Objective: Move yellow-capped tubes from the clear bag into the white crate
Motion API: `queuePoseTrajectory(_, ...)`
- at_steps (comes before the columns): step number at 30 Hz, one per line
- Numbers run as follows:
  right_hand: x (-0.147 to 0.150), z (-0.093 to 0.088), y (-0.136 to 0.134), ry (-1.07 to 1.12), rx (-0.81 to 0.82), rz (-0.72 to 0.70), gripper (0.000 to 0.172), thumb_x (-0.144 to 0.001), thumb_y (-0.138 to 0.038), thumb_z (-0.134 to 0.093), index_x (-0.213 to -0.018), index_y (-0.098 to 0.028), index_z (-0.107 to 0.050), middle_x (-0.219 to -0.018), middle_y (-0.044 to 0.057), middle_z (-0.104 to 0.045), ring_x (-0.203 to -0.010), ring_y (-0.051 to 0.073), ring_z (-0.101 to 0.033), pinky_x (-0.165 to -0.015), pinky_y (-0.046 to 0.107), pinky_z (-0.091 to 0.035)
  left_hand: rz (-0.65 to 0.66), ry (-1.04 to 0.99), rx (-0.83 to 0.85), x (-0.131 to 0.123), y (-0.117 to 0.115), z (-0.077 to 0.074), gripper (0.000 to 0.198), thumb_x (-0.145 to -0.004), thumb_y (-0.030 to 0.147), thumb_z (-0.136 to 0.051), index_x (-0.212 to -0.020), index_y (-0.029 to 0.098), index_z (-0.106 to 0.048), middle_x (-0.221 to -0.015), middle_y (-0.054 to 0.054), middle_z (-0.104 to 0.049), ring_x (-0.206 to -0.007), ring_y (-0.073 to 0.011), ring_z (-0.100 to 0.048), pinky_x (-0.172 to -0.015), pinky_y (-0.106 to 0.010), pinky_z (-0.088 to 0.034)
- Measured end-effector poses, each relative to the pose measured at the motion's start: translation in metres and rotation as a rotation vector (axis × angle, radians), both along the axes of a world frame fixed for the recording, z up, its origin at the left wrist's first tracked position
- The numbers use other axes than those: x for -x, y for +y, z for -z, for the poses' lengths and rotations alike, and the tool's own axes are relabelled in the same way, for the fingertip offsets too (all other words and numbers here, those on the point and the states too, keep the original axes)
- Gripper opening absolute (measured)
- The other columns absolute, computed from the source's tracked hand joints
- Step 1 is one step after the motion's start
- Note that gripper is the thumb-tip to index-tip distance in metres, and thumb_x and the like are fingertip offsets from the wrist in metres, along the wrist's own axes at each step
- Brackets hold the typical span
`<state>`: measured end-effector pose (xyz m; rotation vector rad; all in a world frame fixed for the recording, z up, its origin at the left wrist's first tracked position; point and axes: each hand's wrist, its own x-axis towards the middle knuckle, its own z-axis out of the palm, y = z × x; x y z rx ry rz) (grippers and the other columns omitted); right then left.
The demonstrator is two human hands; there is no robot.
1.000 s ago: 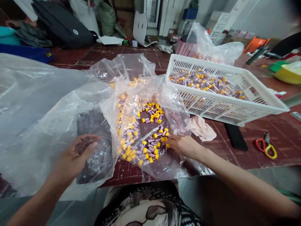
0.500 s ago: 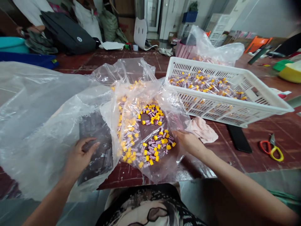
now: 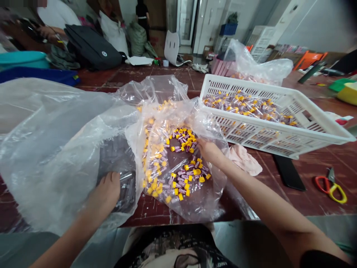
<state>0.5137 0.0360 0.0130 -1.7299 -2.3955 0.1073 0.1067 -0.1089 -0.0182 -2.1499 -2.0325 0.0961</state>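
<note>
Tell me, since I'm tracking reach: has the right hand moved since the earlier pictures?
Yes. The right hand has moved forward and a little left: against the pink cloth, it sat lower in view earlier and is now level with it.

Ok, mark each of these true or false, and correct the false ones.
1. The right hand touches the clear plastic bag. True.
2. The left hand holds the scissors. False: the scissors lie on the table, and the left hand is on the plastic.
3. The white slotted crate holds yellow-capped wrapped pieces. True.
4. The pink cloth lies inside the crate. False: it lies on the table, outside the crate.
</note>
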Motion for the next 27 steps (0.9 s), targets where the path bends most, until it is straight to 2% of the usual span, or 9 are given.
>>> queuePoseTrajectory(3, 0.005, -0.009, 0.034, -0.004, -0.047, 0.075, 0.053, -0.099, -0.007, -0.035, -0.151, -0.006, -0.042, -0.137, 0.024, -0.062, -0.112, 0.028, -0.069, -0.097, 0.035, -0.05, -0.025, 0.018, -0.029, -0.004, 0.002, -0.005, 0.046, -0.086, 0.002, -0.035, -0.126, -0.001, -0.057, -0.112, -0.026, -0.066, -0.1, -0.0357, -0.069, -0.092, -0.048, -0.054)
queuePoseTrajectory(6, 0.013, -0.018, 0.064, -0.016, -0.039, 0.075, 0.047, -0.097, -0.006, -0.038, -0.14, -0.011, -0.055, -0.129, 0.02, -0.067, -0.11, 0.026, -0.069, -0.095, 0.034, -0.05, -0.046, -0.228, -0.094, 0.0, 0.006, -0.006, 0.054, -0.088, 0.008, -0.037, -0.141, -0.002, -0.047, -0.127, -0.03, -0.059, -0.114, -0.0385, -0.065, -0.102, -0.055, -0.051)
queuePoseTrajectory(8, 0.021, -0.023, 0.078, -0.016, -0.027, 0.046, 0.038, -0.101, -0.013, -0.04, -0.13, -0.013, -0.063, -0.125, 0.018, -0.07, -0.111, 0.025, -0.068, -0.097, 0.033, -0.05, -0.097, -0.57, -0.092, 0.003, 0.007, -0.006, 0.051, -0.092, 0.019, -0.042, -0.14, 0.005, -0.048, -0.136, -0.028, -0.054, -0.123, -0.0401, -0.061, -0.101, -0.055, -0.054)
queuePoseTrajectory(11, 0.028, -0.024, 0.086, -0.001, -0.023, 0.003, 0.034, -0.102, -0.024, -0.047, -0.131, -0.013, -0.063, -0.128, 0.017, -0.068, -0.117, 0.024, -0.064, -0.101, 0.031, -0.047, -0.295, -1.249, -0.021, 0.005, 0.0, -0.01, 0.052, -0.088, 0.034, -0.058, -0.137, 0.019, -0.05, -0.137, -0.018, -0.057, -0.118, -0.0354, -0.065, -0.085, -0.047, -0.064)
queuePoseTrajectory(13, 0.03, -0.02, 0.083, 0.013, -0.023, -0.015, 0.042, -0.098, -0.031, -0.059, -0.136, -0.015, -0.059, -0.134, 0.016, -0.064, -0.121, 0.025, -0.062, -0.103, 0.031, -0.047, -0.421, -1.641, 0.018, 0.002, -0.006, -0.016, 0.056, -0.081, 0.033, -0.07, -0.133, 0.022, -0.055, -0.122, -0.011, -0.066, -0.108, -0.0297, -0.069, -0.08, -0.041, -0.065)
queuePoseTrajectory(16, 0.028, -0.01, 0.075, 0.032, -0.022, 0.028, 0.049, -0.094, -0.041, -0.065, -0.137, -0.017, -0.059, -0.136, 0.017, -0.06, -0.119, 0.028, -0.062, -0.098, 0.035, -0.05, -0.535, -1.955, 0.049, -0.003, -0.009, -0.022, 0.055, -0.071, 0.02, -0.08, -0.124, 0.021, -0.064, -0.104, -0.006, -0.073, -0.097, -0.0237, -0.072, -0.082, -0.036, -0.065)
queuePoseTrajectory(21, 0.035, -0.005, 0.065, 0.103, -0.034, 0.011, 0.026, -0.098, -0.036, -0.06, -0.109, -0.015, -0.072, -0.125, 0.017, -0.065, -0.114, 0.029, -0.066, -0.098, 0.039, -0.052, -0.557, -2.005, 0.014, -0.014, 0.0, -0.022, 0.024, -0.074, 0.021, -0.082, -0.095, 0.015, -0.073, -0.093, -0.006, -0.075, -0.089, -0.0186, -0.072, -0.089, -0.034, -0.063)
queuePoseTrajectory(24, 0.044, -0.018, 0.044, 0.216, -0.088, -0.146, 0.018, -0.098, -0.031, -0.06, -0.104, -0.018, -0.071, -0.125, 0.012, -0.068, -0.117, 0.026, -0.065, -0.103, 0.038, -0.051, -0.403, -1.831, 0.006, -0.026, -0.005, -0.034, 0.03, -0.076, 0.032, -0.083, -0.1, 0.016, -0.073, -0.097, -0.006, -0.076, -0.091, -0.0212, -0.073, -0.091, -0.036, -0.062)
queuePoseTrajectory(27, 0.056, -0.038, 0.008, 0.507, -0.209, -0.378, 0.019, -0.098, -0.037, -0.061, -0.104, -0.021, -0.069, -0.117, 0.009, -0.073, -0.107, 0.024, -0.07, -0.094, 0.04, -0.057, -0.184, -1.621, 0.102, -0.049, -0.011, -0.056, 0.038, -0.082, 0.043, -0.076, -0.112, 0.019, -0.072, -0.105, -0.008, -0.077, -0.09, -0.0239, -0.074, -0.084, -0.039, -0.062)
